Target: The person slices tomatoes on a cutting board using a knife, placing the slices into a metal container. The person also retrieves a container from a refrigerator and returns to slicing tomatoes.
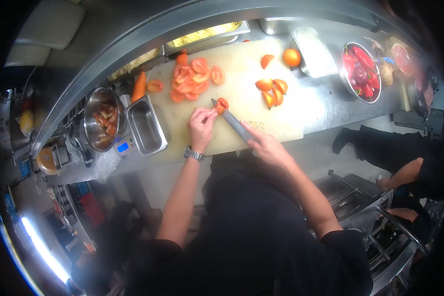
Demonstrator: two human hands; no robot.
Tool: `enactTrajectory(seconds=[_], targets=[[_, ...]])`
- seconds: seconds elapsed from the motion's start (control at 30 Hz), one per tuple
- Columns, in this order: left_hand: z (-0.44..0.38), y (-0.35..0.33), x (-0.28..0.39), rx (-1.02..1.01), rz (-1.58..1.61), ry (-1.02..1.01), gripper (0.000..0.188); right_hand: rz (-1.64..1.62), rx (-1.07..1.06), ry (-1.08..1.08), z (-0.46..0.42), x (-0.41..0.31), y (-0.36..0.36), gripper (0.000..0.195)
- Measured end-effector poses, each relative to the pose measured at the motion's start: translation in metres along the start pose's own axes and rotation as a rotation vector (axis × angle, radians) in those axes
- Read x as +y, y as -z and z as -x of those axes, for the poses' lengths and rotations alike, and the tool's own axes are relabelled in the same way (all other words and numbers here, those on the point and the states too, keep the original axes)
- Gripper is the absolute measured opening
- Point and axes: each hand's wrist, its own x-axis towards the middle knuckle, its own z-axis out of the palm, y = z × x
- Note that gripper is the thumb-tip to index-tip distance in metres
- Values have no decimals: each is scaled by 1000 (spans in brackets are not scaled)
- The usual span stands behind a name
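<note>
My left hand (201, 124), with a metal watch at the wrist, pinches a piece of tomato (221, 105) over the pale cutting board (240, 77). In my right hand (264, 146) is a kitchen knife (238, 127), its blade pointing up and left and touching or passing by that piece. Beyond my left hand lies a heap of tomato pieces (187, 79) with the soft inside showing. Several tomato wedges (277, 92) lie at the board's right part, and another wedge (267, 61) lies farther back. A whole tomato (292, 57) stands near the board's right edge.
Left are an empty steel pan (145, 125), a steel bowl with scraps (100, 120), a digital scale (126, 146) and a carrot (139, 87). A steel container (314, 51) and a bowl of red peppers (361, 72) stand right. A metal shelf edge (133, 33) arches behind. Other people are at the right.
</note>
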Motion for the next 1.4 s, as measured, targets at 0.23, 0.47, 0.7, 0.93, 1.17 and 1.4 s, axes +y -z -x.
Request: enactTrajectory(seconds=[0.23, 0.47, 0.7, 0.93, 1.17, 1.4], targets=[[0, 3, -16, 23, -160, -124, 6, 282, -25, -67, -21, -10, -18, 84], [14, 6, -49, 58, -149, -106, 9, 385, 108, 61, 20, -39, -15, 90], [-2, 127, 117, 651, -335, 12, 13, 492, 89, 494, -1, -134, -47, 87], [-54, 368, 29, 746, -669, -15, 20, 430, -252, 521, -44, -214, -79, 71], [-24, 232, 56, 603, -272, -21, 25, 215, 4, 82, 22, -77, 18, 63], [-35, -16, 68, -262, -378, -394, 36, 106, 547, -5, 96, -23, 90, 63]])
